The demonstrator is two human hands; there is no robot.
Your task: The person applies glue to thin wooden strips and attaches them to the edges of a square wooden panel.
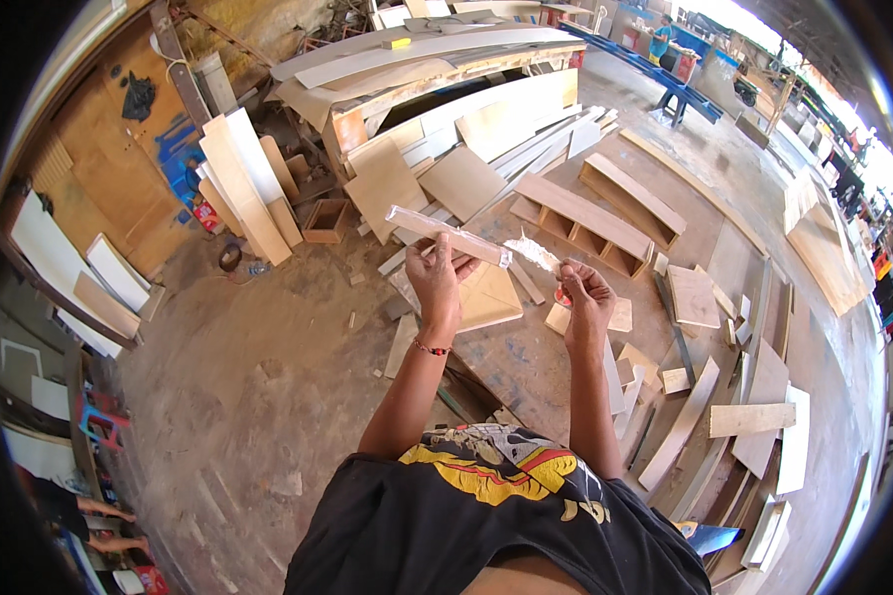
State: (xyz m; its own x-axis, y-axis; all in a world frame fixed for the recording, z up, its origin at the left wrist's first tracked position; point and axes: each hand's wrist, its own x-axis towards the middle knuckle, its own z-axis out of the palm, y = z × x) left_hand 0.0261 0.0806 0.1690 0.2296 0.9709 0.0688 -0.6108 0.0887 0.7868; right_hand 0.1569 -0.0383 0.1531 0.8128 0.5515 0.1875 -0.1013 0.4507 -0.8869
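Observation:
My left hand (434,273) is closed around a long narrow strip (437,230), light brown with whitish, glossy edges, tilted down toward the right. In my right hand (587,297), pinched between thumb and fingers, is a small flat piece thickly coated in white paste (534,252). Its coated end points toward the right end of the strip, close to it; whether they touch I cannot tell. Something small and red (563,297) shows beside my right fingers, its kind unclear. Both hands are held up over a brown work surface (526,357).
Shelf-like wooden frames (585,223) lie beyond my right hand. Offcuts and boards (704,297) are scattered to the right. A large stack of panels (437,59) stands at the back, and boards (248,188) lean at the left. People are in the far right background and at lower left.

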